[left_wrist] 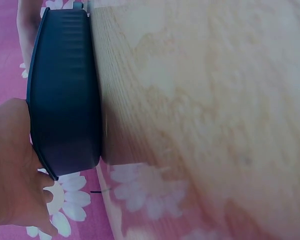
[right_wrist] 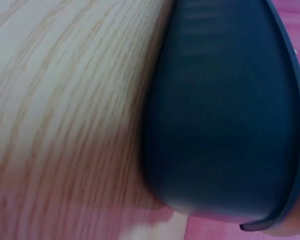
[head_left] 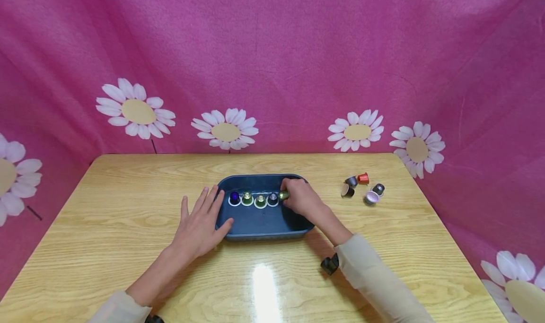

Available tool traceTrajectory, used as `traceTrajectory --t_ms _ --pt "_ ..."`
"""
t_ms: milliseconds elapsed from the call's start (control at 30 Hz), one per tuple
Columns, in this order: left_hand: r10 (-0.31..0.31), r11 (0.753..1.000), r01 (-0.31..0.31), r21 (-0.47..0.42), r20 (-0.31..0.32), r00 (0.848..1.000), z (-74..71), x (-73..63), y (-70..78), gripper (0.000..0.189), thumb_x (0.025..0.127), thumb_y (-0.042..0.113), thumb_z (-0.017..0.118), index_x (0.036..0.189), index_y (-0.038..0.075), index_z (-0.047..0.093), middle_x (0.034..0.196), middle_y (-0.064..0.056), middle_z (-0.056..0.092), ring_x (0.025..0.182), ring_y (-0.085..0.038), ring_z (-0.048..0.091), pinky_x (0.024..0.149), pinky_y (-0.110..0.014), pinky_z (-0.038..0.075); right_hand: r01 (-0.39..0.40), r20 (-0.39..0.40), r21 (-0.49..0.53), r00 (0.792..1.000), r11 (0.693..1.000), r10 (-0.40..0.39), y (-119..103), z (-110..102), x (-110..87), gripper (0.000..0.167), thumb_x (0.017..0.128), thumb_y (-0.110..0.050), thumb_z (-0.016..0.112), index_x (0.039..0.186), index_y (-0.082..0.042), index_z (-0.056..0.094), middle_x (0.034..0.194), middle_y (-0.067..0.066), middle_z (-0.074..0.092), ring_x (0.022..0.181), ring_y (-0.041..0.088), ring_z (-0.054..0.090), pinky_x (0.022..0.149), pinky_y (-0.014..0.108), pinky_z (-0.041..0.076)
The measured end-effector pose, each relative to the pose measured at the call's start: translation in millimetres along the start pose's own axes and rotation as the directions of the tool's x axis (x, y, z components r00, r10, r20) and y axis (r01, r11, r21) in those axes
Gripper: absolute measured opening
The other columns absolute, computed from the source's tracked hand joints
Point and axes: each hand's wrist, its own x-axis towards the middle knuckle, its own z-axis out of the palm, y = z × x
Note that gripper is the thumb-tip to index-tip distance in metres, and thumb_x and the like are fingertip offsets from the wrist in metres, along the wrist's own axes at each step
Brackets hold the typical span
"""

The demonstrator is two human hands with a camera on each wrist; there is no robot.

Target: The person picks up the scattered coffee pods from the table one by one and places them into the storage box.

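A dark blue basin (head_left: pixel 264 233) stands on the wooden table, and my left hand (head_left: pixel 200 226) rests on its left rim with fingers spread straight. Inside, a row of coffee capsules stands rim down: a dark blue capsule (head_left: pixel 234 198), a green capsule (head_left: pixel 247 198), another green capsule (head_left: pixel 260 200) and a grey-blue capsule (head_left: pixel 273 199). At the row's right end my right hand (head_left: pixel 301 197) pinches a gold-green coffee capsule (head_left: pixel 284 196), tilted on its side. The left wrist view shows the left hand (left_wrist: pixel 15 165) at the rim; in the right wrist view the basin wall (right_wrist: pixel 220 115) hides most of the right hand.
Right of the basin lie several loose capsules, among them a red capsule (head_left: pixel 363 178), a lilac-lidded capsule (head_left: pixel 372 198) and a brown-lidded capsule (head_left: pixel 347 190). A pink flowered cloth (head_left: pixel 281 77) hangs behind the table (head_left: pixel 140 195).
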Motion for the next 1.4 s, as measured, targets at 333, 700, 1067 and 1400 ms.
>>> traceTrajectory --t_ms 333,700,1067,1400 --pt "0.002 1.0 -0.002 -0.002 -0.004 1.0 -0.3 0.8 0.5 0.078 0.098 0.05 0.053 0.156 0.004 0.031 0.163 -0.017 0.021 0.15 -0.036 0.014 0.111 -0.069 0.001 0.016 -0.017 -0.059 1.0 0.998 -0.017 -1.8 4.4 -0.8 0.022 0.075 0.004 0.076 0.092 -0.005 0.066 0.083 0.009 0.065 0.078 0.025 0.062 0.07 0.043 0.053" --pt "0.004 1.0 -0.004 -0.014 -0.014 1.0 -1.1 0.6 0.7 0.077 0.097 0.048 0.055 0.156 0.003 0.032 0.162 -0.017 0.023 0.149 -0.036 0.016 0.111 -0.069 0.001 0.026 -0.014 -0.079 1.0 0.997 -0.027 -2.3 6.1 -0.7 0.021 0.074 0.005 0.074 0.09 -0.007 0.065 0.082 0.01 0.065 0.078 0.028 0.064 0.068 0.046 0.053" --pt "0.019 1.0 -0.019 0.001 -0.036 0.999 -0.3 -0.3 -1.9 0.076 0.098 0.047 0.054 0.155 0.002 0.034 0.162 -0.017 0.024 0.149 -0.036 0.017 0.111 -0.07 0.004 0.044 0.004 -0.097 0.999 0.994 -0.043 -1.1 7.9 0.1 0.022 0.075 0.005 0.074 0.093 -0.005 0.066 0.084 0.01 0.066 0.078 0.026 0.064 0.069 0.044 0.054" --pt "0.015 1.0 -0.015 0.004 -0.018 1.0 -0.2 -0.6 -2.4 0.076 0.098 0.049 0.054 0.155 0.003 0.033 0.162 -0.017 0.024 0.149 -0.036 0.016 0.111 -0.07 0.003 0.047 0.032 -0.113 0.999 0.993 -0.043 -2.6 6.2 -2.1 0.028 0.078 0.001 0.076 0.104 -0.004 0.068 0.093 0.013 0.067 0.086 0.028 0.065 0.074 0.044 0.054"
